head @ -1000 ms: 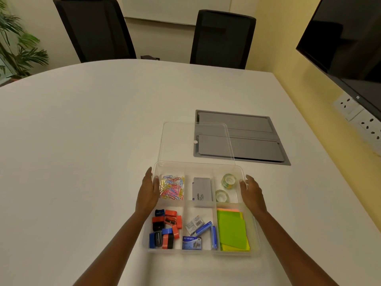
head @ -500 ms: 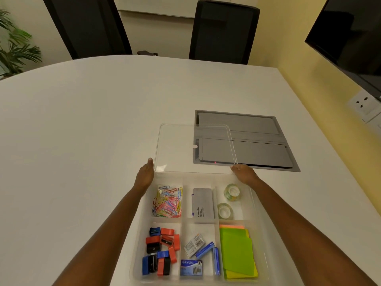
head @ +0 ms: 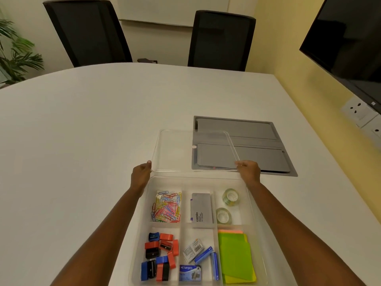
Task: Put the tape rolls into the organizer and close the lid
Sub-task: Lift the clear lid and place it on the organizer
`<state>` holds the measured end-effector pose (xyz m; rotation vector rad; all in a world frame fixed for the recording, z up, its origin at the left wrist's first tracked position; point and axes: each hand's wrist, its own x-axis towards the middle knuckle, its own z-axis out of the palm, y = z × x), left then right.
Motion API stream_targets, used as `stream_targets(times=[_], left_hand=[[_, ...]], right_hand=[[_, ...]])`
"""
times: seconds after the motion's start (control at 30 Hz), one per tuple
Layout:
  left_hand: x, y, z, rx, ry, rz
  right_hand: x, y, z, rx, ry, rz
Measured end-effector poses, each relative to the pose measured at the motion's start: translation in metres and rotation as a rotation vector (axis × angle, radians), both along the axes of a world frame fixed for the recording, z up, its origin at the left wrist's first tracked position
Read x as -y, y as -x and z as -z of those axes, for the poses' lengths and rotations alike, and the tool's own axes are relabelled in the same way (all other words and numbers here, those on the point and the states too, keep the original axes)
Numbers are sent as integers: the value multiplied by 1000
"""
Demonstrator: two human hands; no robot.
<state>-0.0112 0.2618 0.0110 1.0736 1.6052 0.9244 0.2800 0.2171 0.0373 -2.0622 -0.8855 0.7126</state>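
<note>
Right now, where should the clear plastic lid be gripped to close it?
Grip the clear plastic lid at its two near corners, coming from the organizer side. It lies flat just beyond the organizer, and the left hand and right hand already pinch there.

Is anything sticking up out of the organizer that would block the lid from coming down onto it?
Nothing visible does. Both tape rolls lie below the organizer rim, as do the other contents. The left hand and right hand grip the lid at its near corners, just beyond the far rim.

A white tabletop (head: 82, 131) carries a clear organizer (head: 250, 195) at its near edge, beside a grey inset panel (head: 257, 129).
</note>
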Motion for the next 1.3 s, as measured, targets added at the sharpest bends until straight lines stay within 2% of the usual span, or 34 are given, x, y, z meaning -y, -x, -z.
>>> stream_targets(times=[0.07, 0.17, 0.33, 0.47, 0.67, 0.87, 0.97, 1.07, 1.13, 1.3], left_hand=[[2, 2, -8, 0, -31, -16], [5, 5, -21, 38, -90, -31], [20, 8, -43, 78, -233, -76], [40, 12, -54, 161, -326, -124], [75, 14, -70, 167, -402, -100], [102, 20, -76, 197, -459, -87], [108, 26, -84, 188, -499, -103], [109, 28, -95, 189, -504, -139], [112, 29, -105, 201, -513, -139], [124, 35, -122, 310, -518, -104]], right_hand=[[-2, 0, -12, -64, -72, 73], [-3, -1, -33, -292, -140, 228], [23, 2, -78, -691, -320, 188], [52, 1, -104, -810, -369, 127], [101, 8, -137, -973, -429, 79], [138, 16, -158, -1029, -464, 35], [151, 19, -170, -949, -499, -104], [159, 18, -178, -784, -553, -208], [162, 21, -180, -583, -550, -211], [160, 18, -161, 132, -449, -158]])
